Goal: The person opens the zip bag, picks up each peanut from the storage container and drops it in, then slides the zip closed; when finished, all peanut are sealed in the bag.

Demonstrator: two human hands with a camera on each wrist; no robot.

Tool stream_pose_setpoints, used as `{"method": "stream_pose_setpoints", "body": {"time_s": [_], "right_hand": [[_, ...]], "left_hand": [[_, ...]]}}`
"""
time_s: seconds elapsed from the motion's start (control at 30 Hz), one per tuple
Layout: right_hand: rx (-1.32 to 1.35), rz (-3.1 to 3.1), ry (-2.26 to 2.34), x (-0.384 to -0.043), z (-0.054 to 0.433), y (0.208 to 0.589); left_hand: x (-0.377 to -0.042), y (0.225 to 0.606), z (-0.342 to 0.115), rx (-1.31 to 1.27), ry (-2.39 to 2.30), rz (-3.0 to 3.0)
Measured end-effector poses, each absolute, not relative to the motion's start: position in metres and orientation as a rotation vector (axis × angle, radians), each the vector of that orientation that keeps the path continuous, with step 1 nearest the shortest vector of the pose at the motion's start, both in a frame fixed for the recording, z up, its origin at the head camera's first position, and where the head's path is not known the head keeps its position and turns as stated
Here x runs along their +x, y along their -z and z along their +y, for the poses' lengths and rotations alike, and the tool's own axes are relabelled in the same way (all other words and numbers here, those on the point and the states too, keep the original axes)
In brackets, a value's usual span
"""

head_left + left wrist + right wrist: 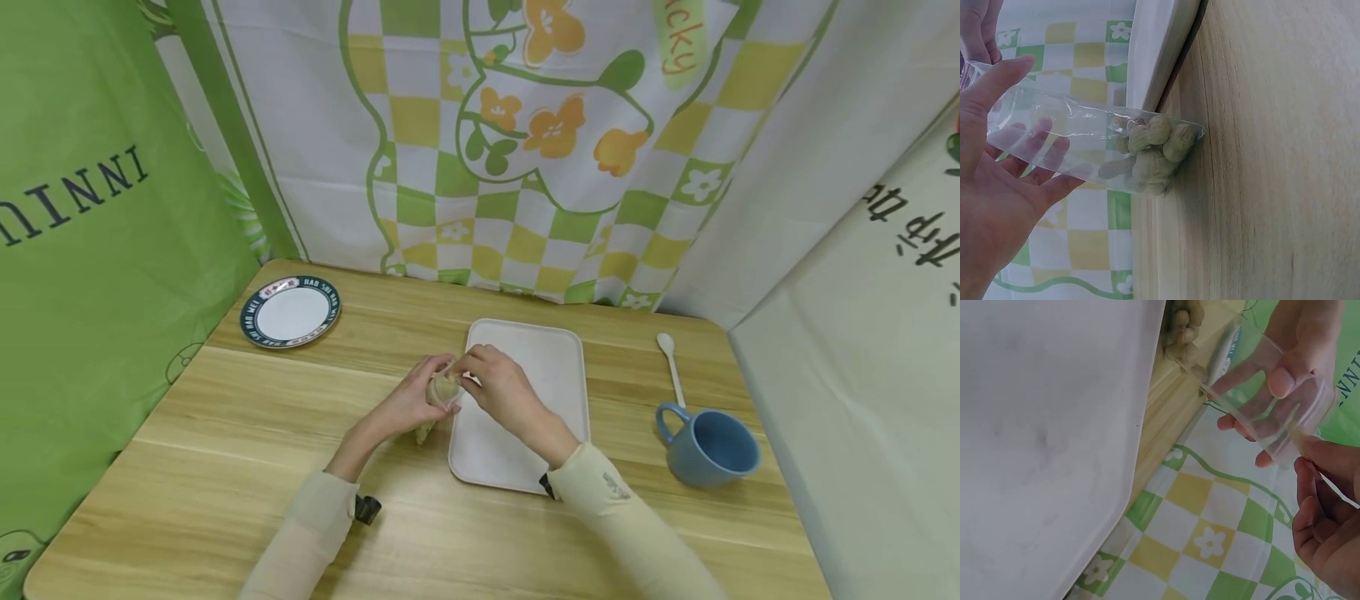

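My left hand holds a clear plastic bag upright near its mouth, thumb on one side and fingers on the other. Several unshelled peanuts lie in the bag's bottom corner, close over the wooden table. At the bag's mouth is my right hand, its thumb and forefinger pinching a small pale tan peanut. The fingertips cover part of that peanut. Both hands are over the left edge of a white rectangular tray.
A plate with a dark green lettered rim sits at the back left. On the right stands a blue mug, with a white spoon behind it. A patterned curtain hangs along the table's back edge.
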State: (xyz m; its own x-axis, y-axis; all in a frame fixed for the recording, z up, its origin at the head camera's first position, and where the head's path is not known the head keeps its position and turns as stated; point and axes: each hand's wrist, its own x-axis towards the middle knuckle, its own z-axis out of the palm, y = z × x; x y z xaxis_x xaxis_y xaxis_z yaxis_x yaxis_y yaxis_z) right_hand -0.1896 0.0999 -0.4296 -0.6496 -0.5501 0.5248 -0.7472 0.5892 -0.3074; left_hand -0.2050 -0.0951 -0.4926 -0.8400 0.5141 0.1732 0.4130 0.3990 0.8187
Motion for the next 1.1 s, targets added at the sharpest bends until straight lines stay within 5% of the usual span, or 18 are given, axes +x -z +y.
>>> {"method": "stream_pose_setpoints", "body": {"time_s": [0.47, 1.1], "right_hand": [[1.101, -2.417, -0.648, -0.186, 0.099, 0.432], [0.704, -2.494, -0.763, -0.176, 0.107, 0.437]], "left_hand": [[-0.205, 0.494, -0.095, 0.846, -1.421, 2.53], [-0.203, 0.495, -0.094, 0.812, -1.445, 2.575]]}}
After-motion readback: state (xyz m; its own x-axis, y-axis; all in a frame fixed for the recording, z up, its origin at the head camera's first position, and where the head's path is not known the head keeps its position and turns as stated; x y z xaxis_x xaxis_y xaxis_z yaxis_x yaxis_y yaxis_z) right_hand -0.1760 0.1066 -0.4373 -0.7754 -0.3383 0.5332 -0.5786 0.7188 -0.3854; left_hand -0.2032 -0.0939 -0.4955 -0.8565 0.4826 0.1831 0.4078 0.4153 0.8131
